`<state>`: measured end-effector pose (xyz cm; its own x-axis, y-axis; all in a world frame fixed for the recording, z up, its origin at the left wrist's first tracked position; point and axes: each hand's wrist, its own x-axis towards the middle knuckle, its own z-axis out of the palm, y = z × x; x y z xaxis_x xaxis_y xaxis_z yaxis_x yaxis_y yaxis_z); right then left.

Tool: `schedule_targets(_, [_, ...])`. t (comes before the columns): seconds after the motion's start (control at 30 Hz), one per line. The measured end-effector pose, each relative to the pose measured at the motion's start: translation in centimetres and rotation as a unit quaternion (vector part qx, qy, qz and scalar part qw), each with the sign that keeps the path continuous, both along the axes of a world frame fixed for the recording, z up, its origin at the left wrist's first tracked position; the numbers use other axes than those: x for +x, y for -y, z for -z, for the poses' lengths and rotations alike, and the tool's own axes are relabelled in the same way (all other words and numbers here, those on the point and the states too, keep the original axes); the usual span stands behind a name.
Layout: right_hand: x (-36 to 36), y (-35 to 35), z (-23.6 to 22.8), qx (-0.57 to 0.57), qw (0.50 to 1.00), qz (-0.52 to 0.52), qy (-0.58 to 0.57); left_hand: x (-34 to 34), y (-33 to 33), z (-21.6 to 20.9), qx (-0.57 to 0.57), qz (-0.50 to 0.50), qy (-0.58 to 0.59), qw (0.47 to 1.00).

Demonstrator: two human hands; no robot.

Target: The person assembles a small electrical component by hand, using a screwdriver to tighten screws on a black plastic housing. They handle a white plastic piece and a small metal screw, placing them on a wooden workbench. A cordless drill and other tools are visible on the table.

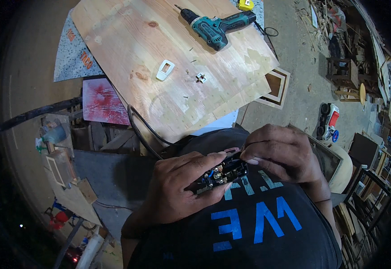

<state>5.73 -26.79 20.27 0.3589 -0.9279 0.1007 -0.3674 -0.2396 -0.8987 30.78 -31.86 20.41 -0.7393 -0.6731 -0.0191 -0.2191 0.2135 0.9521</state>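
Observation:
Close to my shirt front, a small black electrical housing (224, 174) lies open side up, showing brass contacts, screws and a blue wire. My left hand (177, 186) is closed round its left end, thumb along the upper edge. At the other end my right hand (283, 154) is pinched, its fingertips against the housing's upper right corner; whatever is between them is hidden. Beyond my hands, on a wooden board (128, 40), are a white rectangular frame (165, 70), a small white piece with metal parts (200, 78) and several loose screws (187, 71).
A teal and black cordless drill (215, 29) lies at the board's far side, near a yellow tape measure (246, 4). A black cable (137, 122) loops by the board's left edge. A red-stained panel (105, 101) is at left, a toy car (329, 122) on the floor at right.

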Motion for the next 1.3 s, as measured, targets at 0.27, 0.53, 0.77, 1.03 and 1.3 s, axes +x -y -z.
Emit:
schedule_targets(0.27, [0.0,0.1,-0.2,0.002,1.000,-0.006,-0.003,0.1,-0.1,0.1,0.000,-0.002,0.000,1.000])
schedule_targets(0.53, [0.8,0.2,-0.1,-0.023,0.999,0.032,-0.013,0.3,-0.1,0.1,-0.005,0.000,0.007,1.000])
schedule_targets(0.77, [0.6,0.5,0.3,-0.017,1.000,0.020,0.005,0.1,-0.1,0.0,0.001,-0.008,0.005,1.000])
schedule_targets(1.03, [0.2,0.6,0.6,0.006,1.000,0.012,0.024,0.4,-0.3,0.6,-0.018,-0.021,0.005,1.000])
schedule_targets(1.3, [0.0,0.7,0.7,0.001,0.999,0.017,0.031,0.2,-0.2,0.7,-0.039,-0.025,0.007,0.999])
